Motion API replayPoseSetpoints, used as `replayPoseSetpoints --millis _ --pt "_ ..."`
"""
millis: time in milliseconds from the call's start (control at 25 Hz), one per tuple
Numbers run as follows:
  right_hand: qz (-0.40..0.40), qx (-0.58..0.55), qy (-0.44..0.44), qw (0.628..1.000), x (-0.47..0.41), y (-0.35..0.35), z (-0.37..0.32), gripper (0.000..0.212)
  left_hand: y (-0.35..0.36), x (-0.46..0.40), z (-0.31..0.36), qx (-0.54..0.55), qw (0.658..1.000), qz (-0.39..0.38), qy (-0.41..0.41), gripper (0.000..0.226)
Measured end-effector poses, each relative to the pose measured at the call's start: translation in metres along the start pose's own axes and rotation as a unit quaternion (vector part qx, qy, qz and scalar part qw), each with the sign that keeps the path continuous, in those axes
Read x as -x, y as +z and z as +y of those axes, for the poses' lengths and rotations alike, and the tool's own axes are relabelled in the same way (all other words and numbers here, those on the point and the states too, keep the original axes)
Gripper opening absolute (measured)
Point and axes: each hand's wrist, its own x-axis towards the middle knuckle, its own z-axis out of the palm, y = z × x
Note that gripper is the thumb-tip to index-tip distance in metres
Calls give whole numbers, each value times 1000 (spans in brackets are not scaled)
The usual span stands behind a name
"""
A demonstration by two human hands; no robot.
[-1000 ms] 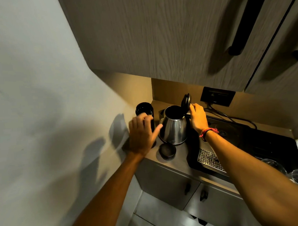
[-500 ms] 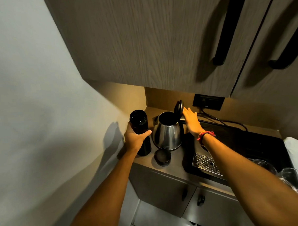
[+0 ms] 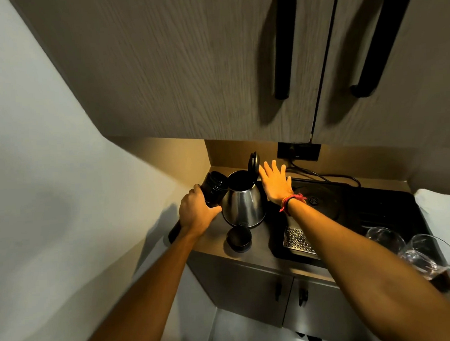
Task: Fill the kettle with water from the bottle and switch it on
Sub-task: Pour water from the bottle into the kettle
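A steel kettle [image 3: 244,205] stands on the counter with its black lid [image 3: 253,162] flipped upright and its mouth open. My left hand [image 3: 196,214] grips a black bottle [image 3: 214,188], uncapped, which is lifted and tilted with its mouth leaning toward the kettle's rim. The bottle's round black cap [image 3: 239,238] lies on the counter in front of the kettle. My right hand [image 3: 276,182] is flat with fingers spread, just right of the kettle by the raised lid, holding nothing.
A black coffee machine tray with a metal drip grate [image 3: 298,240] sits right of the kettle. Two empty glasses [image 3: 426,254] stand at the right edge. A wall socket [image 3: 298,151] with cables is behind. Upper cabinets [image 3: 214,67] hang low overhead; a wall closes the left.
My left hand took hold of the bottle, lifted it and tipped it toward the kettle. My right hand came off the lid and spread flat beside it.
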Motion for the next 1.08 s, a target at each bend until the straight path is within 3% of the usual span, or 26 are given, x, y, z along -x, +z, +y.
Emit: replayPoseSetpoints --millis 280,1080 --pt "-2 -17 3 1000 5 -4 -2 65 -14 -15 22 -157 986 -55 15 78" --pt "-7 -57 4 998 7 -10 -3 71 -29 -20 41 -253 965 -63 17 72"
